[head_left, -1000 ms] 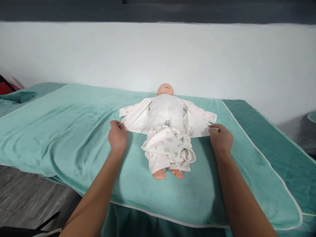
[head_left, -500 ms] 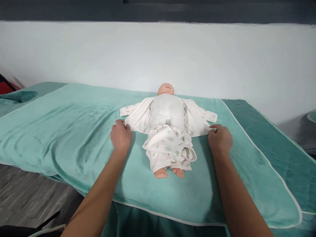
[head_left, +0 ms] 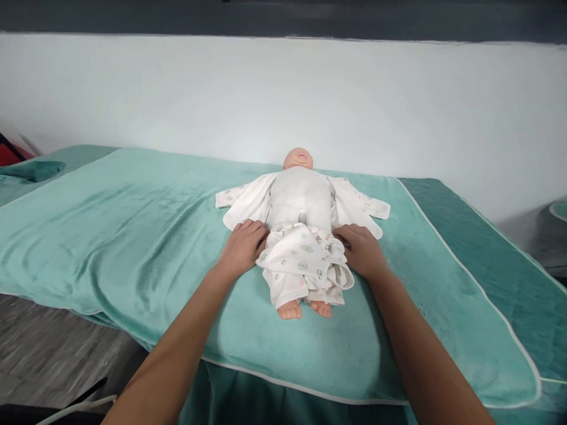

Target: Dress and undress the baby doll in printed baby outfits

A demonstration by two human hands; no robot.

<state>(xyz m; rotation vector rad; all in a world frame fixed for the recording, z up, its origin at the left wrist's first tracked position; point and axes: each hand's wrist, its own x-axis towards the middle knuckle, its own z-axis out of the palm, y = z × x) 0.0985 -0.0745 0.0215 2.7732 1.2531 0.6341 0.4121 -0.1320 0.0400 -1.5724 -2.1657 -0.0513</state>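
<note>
A baby doll (head_left: 300, 189) lies on its back, its head towards the wall and its feet towards me. It wears a white long-sleeved shirt (head_left: 248, 203), spread wide at the front so that the pale torso shows. Patterned white pants (head_left: 305, 260) lie bunched over its hips and legs, with both feet sticking out below. My left hand (head_left: 245, 245) is closed with bent fingers at the left edge of the pants' waist. On the opposite side my right hand (head_left: 359, 249) curls its fingers at the waist edge. Both hands' fingertips are partly hidden by cloth.
A light green blanket (head_left: 133, 236) with a pale border covers the bed and has folds on the left. Darker green bedding (head_left: 496, 248) shows at the right. Behind the bed stands a white wall (head_left: 283, 94). A cable (head_left: 80, 407) runs at the lower left.
Both hands have let go of the shirt's front flaps and moved inward to the sides of the pants. The flaps now lie loose on the blanket.
</note>
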